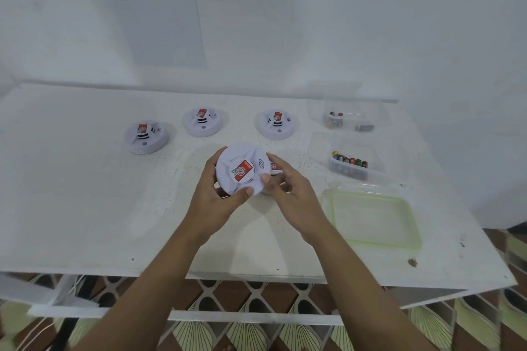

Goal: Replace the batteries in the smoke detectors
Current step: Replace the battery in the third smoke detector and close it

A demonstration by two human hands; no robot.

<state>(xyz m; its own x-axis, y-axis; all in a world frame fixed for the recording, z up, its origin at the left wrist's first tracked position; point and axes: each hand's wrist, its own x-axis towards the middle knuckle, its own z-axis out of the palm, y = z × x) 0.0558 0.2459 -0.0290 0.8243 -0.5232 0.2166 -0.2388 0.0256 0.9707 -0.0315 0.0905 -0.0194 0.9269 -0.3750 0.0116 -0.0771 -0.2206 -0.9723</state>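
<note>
- 2 hands grasp 1 white smoke detector (242, 171) above the middle of the white table (85, 194), its red-labelled face tilted up toward the camera.
- The left hand (216, 199) curls round the rim at 8 o'clock, thumb pressed on the lower edge.
- The right hand (288, 194) grips the rim at 4 o'clock, thumb on the face.
- 3 more rest on the table: the left detector (147, 137) at 10 o'clock of the held one, the middle detector (203, 122) at 11 o'clock and the right detector (278, 123) at 1 o'clock.
- A red-labelled piece (275, 167) peeks out behind the right fingers; I cannot tell what it is.
- 2 clear tubs hold batteries: the far tub (349, 120) at 2 o'clock, the near tub (353, 167) at 3 o'clock.
- A green-rimmed lid (373, 216) lies flat at 4 o'clock.
- A printed sheet (154, 8) hangs on the wall at 12 o'clock.
</note>
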